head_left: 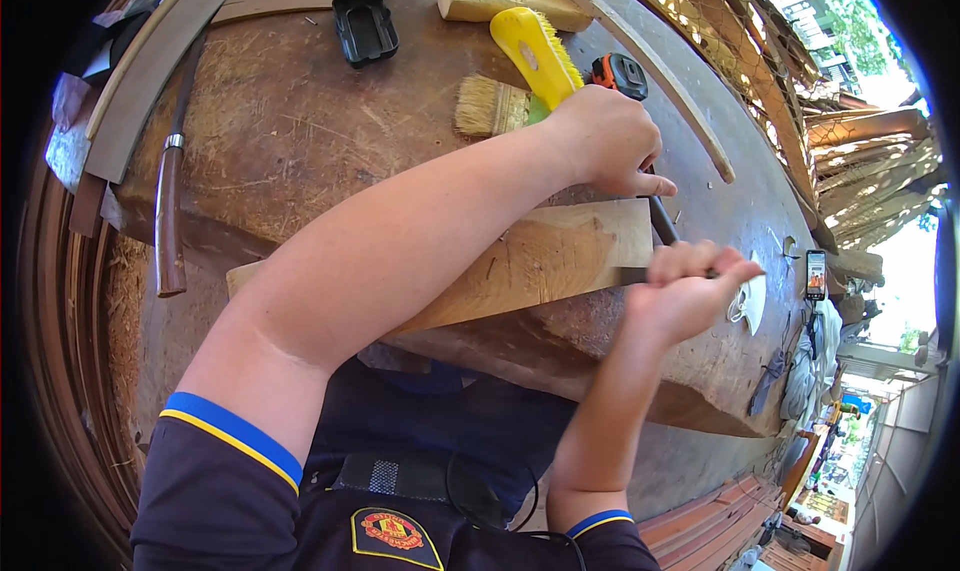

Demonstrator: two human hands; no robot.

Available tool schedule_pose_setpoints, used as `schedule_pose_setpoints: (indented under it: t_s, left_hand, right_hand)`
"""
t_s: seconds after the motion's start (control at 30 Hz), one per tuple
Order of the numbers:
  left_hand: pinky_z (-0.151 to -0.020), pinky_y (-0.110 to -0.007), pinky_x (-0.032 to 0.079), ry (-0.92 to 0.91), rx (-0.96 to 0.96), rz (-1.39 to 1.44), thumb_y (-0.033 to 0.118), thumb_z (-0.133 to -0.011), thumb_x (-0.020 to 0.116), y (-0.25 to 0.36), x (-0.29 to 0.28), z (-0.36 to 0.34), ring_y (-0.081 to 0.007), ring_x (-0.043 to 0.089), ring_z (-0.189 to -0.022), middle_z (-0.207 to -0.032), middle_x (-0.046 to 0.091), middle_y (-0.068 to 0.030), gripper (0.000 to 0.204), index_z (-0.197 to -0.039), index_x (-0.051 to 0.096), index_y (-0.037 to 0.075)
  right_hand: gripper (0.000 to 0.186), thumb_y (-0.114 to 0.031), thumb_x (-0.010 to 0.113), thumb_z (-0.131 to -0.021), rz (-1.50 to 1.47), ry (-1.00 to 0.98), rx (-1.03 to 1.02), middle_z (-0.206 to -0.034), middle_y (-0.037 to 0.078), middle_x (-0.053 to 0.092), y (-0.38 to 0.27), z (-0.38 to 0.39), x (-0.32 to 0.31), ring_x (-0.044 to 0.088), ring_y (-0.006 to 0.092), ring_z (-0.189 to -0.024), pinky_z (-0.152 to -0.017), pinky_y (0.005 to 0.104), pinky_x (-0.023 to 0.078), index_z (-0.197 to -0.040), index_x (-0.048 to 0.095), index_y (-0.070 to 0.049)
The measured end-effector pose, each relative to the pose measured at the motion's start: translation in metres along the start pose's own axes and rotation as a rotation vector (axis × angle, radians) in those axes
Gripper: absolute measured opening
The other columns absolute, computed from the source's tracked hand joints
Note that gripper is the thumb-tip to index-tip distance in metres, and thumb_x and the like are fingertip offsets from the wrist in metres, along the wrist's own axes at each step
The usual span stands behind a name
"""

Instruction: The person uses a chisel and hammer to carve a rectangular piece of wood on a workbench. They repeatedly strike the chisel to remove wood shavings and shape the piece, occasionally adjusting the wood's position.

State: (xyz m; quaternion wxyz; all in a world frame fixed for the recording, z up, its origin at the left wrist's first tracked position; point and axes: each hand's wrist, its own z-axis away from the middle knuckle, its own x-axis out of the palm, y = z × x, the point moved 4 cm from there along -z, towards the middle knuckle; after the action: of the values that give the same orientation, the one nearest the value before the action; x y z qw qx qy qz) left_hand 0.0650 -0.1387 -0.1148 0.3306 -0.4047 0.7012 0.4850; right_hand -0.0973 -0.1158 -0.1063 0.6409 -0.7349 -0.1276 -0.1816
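Observation:
A pale wooden board (545, 261) lies across the near part of the worktable, partly hidden under my left forearm. My left hand (610, 141) is curled closed just beyond the board's far right corner. From below its fingers comes a dark rod (662, 221), which slants down toward my right hand; the rest of the rod is hidden. My right hand (690, 289) is a closed fist, slightly blurred, at the board's right end. A flat dark metal tool (630, 276) sticks out of that fist, its tip over the board's right end. Its kind is unclear.
Beyond my left hand lie a yellow brush (530, 51), a wide bristle brush (490, 108) and an orange-black device (620, 74). A wooden block (510, 1) and a black tray (365, 26) sit farther back. A wooden-handled tool (171, 211) rests at left, a phone (816, 274) at right.

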Motion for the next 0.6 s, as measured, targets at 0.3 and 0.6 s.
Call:
schedule_pose_setpoints:
  t_s: [0.3, 0.6]
  left_hand:
    - [-0.069, -0.04, 0.052, 0.017, 0.028, -0.049, 0.055, -0.082, 0.06, -0.001, 0.004, -0.002, -0.0271, 0.065, -0.076, -0.078, 0.066, -0.007, 0.044, -0.078, 0.073, 0.013]
    - [-0.07, -0.04, 0.052, 0.055, 0.074, -0.046, 0.049, -0.083, 0.06, -0.004, 0.007, -0.001, -0.0263, 0.066, -0.08, -0.08, 0.067, -0.0067, 0.038, -0.081, 0.074, 0.014]
  right_hand:
    - [0.044, -0.055, 0.029, -0.101, 0.035, 0.088, 0.054, -0.052, -0.005, 0.021, 0.002, -0.004, -0.009, 0.016, 0.0069, -0.041, -0.036, 0.0268, 0.013, -0.083, 0.035, -0.015]
    - [0.045, -0.055, 0.03, -0.101, 0.063, 0.071, 0.025, -0.05, -0.005, 0.022, -0.001, 0.0, -0.006, 0.02, 0.0069, -0.039, -0.035, 0.0269, 0.018, -0.083, 0.034, -0.014]
